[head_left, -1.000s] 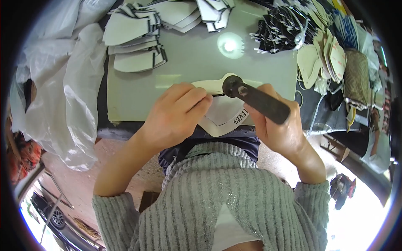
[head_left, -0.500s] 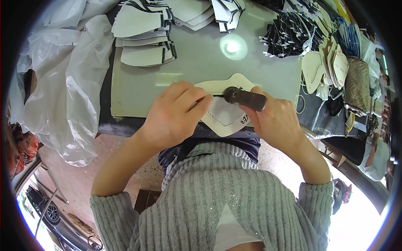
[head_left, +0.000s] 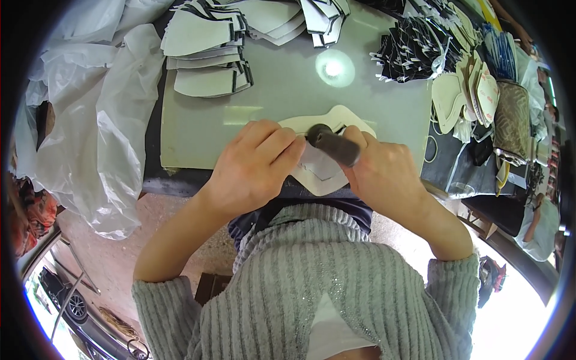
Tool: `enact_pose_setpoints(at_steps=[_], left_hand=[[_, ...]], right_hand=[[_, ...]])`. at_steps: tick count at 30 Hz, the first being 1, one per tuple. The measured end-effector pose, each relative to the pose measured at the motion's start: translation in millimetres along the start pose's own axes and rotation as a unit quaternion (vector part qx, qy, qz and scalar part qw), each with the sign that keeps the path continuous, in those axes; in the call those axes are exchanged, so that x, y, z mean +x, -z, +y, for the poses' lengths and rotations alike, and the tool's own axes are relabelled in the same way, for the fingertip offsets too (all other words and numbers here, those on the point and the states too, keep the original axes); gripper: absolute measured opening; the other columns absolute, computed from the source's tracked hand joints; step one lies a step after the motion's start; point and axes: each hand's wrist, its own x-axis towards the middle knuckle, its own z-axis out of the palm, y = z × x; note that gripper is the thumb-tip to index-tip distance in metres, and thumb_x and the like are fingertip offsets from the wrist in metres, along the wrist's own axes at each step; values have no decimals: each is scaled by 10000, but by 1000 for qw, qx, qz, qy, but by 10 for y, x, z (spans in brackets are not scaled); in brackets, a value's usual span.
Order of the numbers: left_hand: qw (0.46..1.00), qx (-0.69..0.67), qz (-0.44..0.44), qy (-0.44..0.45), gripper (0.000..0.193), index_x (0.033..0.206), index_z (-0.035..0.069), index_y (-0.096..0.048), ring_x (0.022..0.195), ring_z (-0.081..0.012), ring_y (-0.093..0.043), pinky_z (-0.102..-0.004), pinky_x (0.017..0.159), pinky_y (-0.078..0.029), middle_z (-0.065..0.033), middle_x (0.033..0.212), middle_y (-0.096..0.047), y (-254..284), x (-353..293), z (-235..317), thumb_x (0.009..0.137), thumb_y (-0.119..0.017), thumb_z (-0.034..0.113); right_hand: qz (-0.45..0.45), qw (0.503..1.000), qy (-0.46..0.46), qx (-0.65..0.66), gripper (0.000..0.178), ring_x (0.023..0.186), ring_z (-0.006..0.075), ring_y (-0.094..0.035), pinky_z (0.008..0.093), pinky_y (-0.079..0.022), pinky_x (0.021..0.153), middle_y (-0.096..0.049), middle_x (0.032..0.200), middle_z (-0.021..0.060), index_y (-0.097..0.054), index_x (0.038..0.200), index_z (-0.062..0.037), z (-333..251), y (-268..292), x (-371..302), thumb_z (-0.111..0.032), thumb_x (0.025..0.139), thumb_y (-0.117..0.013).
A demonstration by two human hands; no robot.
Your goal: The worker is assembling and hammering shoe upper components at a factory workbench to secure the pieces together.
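- A crumpled sheet of clear plastic hangs past the left edge of the grey-green tabletop.
- A stack of white pieces with black edging lies fanned in the far left corner of the tabletop.
- The left hand is over the near edge, left of the middle. Its fingers are bent and drawn narrow, thumb close to forefinger; whether the tips pinch anything, I cannot tell.
- Some plain pale pieces overlap at the far edge, and just right of them sits a smaller white-and-black pile.
- A flat cream piece lies between the two hands at the middle of the near edge, its lower point reaching past that edge; the hands and tool hide parts of it.
- A dark hammer slants over the cream piece, its round head near the left fingertips; the handle is blurred.
- The right hand is over the near edge, right of the middle, its fingers curled around the hammer.
- A bundle of black-and-white strips fills the far right corner.
- Beyond the right edge are loose cream pieces and, further right, a brown patterned roll.
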Motion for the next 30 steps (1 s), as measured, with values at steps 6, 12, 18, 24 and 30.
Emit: enact_pose_setpoints(at_steps=[6, 12, 18, 24, 30], left_hand=[[999, -23, 8, 44, 308, 1004, 13, -699, 821, -266, -595, -361, 692, -523, -67, 934, -605, 26, -69, 5, 703, -745, -33], [999, 28, -3, 16, 259, 960, -16, -693, 870, -249, -608, -367, 767, -516, -69, 940, -615, 32, -85, 24, 712, -688, 57], [999, 32, 10, 9, 216, 956, -17, -692, 867, -249, -604, -365, 752, -510, -72, 929, -610, 27, -77, 35, 750, -689, 48], [989, -60, 17, 135, 307, 1007, 27, -711, 836, -268, -583, -366, 720, -508, -61, 916, -598, 107, -86, 39, 708, -777, 8], [999, 9, -3, 43, 314, 994, 31, -712, 857, -262, -590, -363, 713, -520, -55, 941, -605, 99, -95, 15, 691, -793, 32]], right_hand=[[-23, 999, -2, -34, 226, 516, 284, -628, 383, -488, 448, -589, 651, 87, -508, 887, -40, 49, -52, -27, -201, 876, -668], [23, 999, 2, 24, 251, 510, 290, -625, 388, -484, 446, -585, 647, 88, -500, 873, -42, -4, 54, 52, -243, 919, -642], [-26, 999, 12, -27, 300, 497, 280, -620, 377, -467, 420, -558, 624, 71, -485, 854, -43, -66, 3, 77, -299, 959, -602], [-22, 999, 12, -31, 301, 497, 269, -622, 371, -461, 412, -567, 631, 75, -483, 850, -45, -44, -34, 77, -299, 951, -610], [-19, 1000, 7, -12, 286, 516, 277, -629, 382, -480, 443, -579, 644, 84, -485, 856, -46, -5, -49, 78, -283, 938, -624]])
